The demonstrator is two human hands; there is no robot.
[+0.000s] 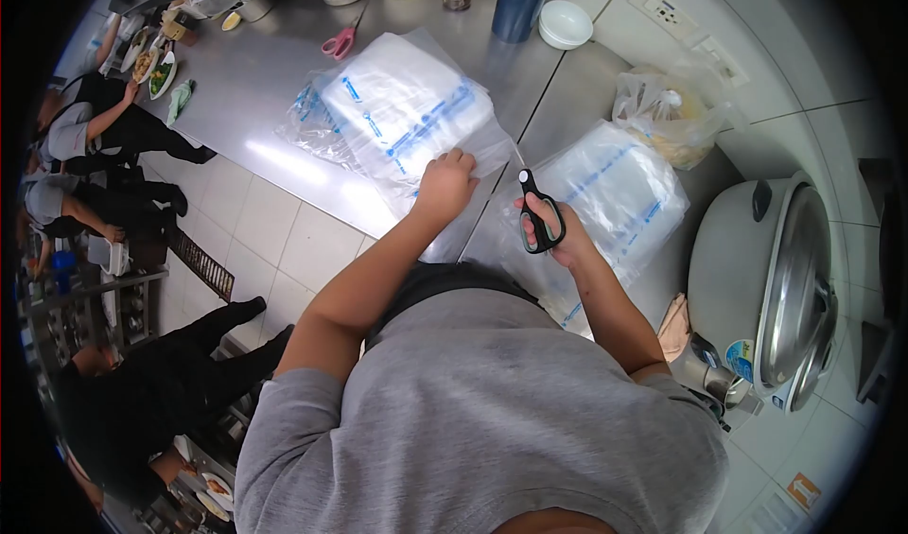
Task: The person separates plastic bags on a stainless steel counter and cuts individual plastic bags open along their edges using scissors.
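Observation:
My right hand (556, 235) grips black-handled scissors (540, 214) by their loops, with the blades pointing up toward the edge of a clear plastic bag. A stack of clear plastic bags with blue print (407, 94) lies flat on the steel counter, and my left hand (448, 186) is closed on its near edge, fingers curled over the plastic. To the right, beside the scissors, lies a second stack of printed plastic bags (615, 189). Whether the blades touch the plastic I cannot tell.
Pink-handled scissors (339, 44), a blue bottle (520, 4) and white bowls (566, 25) stand along the back of the steel counter (255, 80). A knotted bag of food (673, 108) and a large lidded cooker (747, 269) are at right. Several people work at left.

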